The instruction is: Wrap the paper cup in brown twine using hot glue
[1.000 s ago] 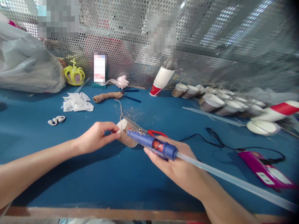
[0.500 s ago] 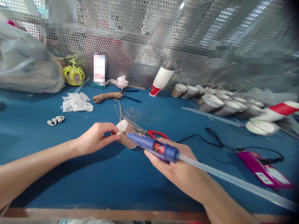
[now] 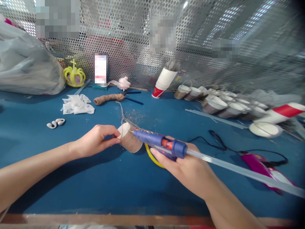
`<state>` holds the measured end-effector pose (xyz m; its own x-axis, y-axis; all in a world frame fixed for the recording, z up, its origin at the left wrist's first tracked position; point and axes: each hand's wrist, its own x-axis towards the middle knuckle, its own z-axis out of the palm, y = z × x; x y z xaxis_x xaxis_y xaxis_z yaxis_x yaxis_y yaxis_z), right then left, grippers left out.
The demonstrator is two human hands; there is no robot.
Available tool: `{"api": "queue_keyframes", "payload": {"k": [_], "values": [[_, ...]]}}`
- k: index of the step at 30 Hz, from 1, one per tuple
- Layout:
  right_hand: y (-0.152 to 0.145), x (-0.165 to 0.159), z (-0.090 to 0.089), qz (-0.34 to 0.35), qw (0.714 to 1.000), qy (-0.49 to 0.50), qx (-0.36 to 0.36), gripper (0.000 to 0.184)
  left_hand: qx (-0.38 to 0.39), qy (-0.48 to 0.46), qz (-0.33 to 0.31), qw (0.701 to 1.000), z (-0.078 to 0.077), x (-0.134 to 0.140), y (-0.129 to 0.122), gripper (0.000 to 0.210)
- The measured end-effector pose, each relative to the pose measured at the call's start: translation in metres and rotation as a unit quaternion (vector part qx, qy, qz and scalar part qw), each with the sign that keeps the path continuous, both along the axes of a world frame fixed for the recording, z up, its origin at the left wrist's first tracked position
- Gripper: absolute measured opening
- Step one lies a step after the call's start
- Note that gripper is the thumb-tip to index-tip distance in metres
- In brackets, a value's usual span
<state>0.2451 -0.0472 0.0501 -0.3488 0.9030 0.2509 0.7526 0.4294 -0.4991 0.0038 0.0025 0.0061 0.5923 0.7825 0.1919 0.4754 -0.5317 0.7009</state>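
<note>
My left hand [image 3: 100, 141] pinches the white rim of a small paper cup [image 3: 131, 141], which lies tilted and is wrapped in brown twine. A loose strand of twine [image 3: 122, 116] runs over the cup's rim toward the back. In my right hand [image 3: 186, 168] is a blue hot glue gun [image 3: 157, 140], its nozzle close to the wrapped side of the cup; contact cannot be made out. A long clear glue stick [image 3: 228, 167] sticks out of its rear. Behind the nozzle, scissor blades [image 3: 130, 122] show in part. Under the gun curves a yellow loop [image 3: 153, 159], partly hidden.
At the back lie a twine bundle [image 3: 108, 98], a yellow crown-shaped piece [image 3: 74, 76] and stacked paper cups [image 3: 164, 81]. Several wrapped cups [image 3: 214, 105] stand right, near a purple power strip [image 3: 257, 168] with a black cord. White lace [image 3: 78, 105] lies left.
My right hand has shifted the glue gun slightly right. The yellow loop now shows beneath it, and the red scissor handle is out of sight. My left hand keeps its pinch on the cup.
</note>
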Motion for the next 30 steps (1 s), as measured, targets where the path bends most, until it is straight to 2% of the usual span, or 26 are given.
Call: {"api": "queue_keyframes", "payload": {"k": [6,8,12,16,23,26,30], "values": [[-0.0005,0.0023,-0.0021,0.015,1.000,-0.010,0.008,0.008,0.004,0.003,-0.008,1.000,0.0002,-0.0012,0.0002,0.015],[0.0005,0.0043,-0.0022,0.006,0.999,-0.028,0.035,0.011,0.013,-0.014,-0.024,1.000,-0.0002,-0.0017,0.0010,0.014],[0.0005,0.0075,-0.0044,0.040,0.991,-0.065,0.111,0.017,0.031,-0.056,-0.071,0.995,-0.0027,-0.0029,0.0035,0.014],[0.0008,0.0071,-0.0069,0.012,0.996,-0.044,0.072,0.017,0.026,-0.056,-0.091,0.994,-0.0047,-0.0043,0.0048,0.012],[0.0044,0.0044,0.0010,-0.002,1.000,-0.028,0.010,0.022,0.016,-0.047,-0.097,0.994,-0.0027,-0.0058,0.0042,0.011],[0.0018,0.0039,0.0011,-0.029,0.999,-0.036,0.007,0.022,0.016,-0.044,-0.105,0.993,-0.0018,-0.0058,0.0042,0.011],[0.0018,0.0038,0.0001,-0.019,0.999,-0.028,0.009,0.018,0.021,-0.043,-0.108,0.993,-0.0020,-0.0055,0.0044,0.011]]}}
